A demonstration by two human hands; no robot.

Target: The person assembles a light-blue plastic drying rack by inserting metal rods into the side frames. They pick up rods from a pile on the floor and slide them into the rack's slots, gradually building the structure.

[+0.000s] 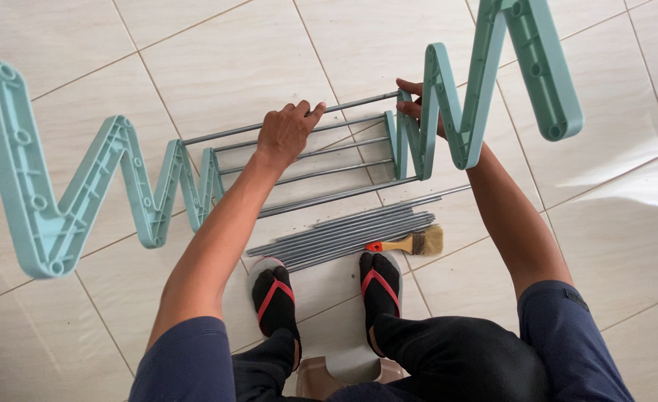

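- The top rod (358, 103) of a folding drying rack lay across the middle of the tiled floor (232, 52), spanning the two mint-green zigzag side frames; four more mounted rods (310, 167) ran below it, nearer the person.
- The left hand (285, 132) rested over the top rod near its middle, fingers curled across it; the underside of the grip was hidden, so how tightly it closed could not be told.
- The right hand (417, 104) met the top rod's right end, largely concealed behind the right zigzag frame (485, 82); only the fingertips showed, and their closure could not be told.
- The right frame's upper end was cut off by the picture's top edge; the left zigzag frame (53, 193) stayed inside the left edge.
- Below the mounted rods, a bundle of loose rods (344, 238) lay on the floor, touching a paintbrush (411, 243) at its right end.
- Two sandalled feet (329, 294) stood just below the bundle; the knees hid the floor behind them.
- Open tile extended above the top rod and to either lower corner.
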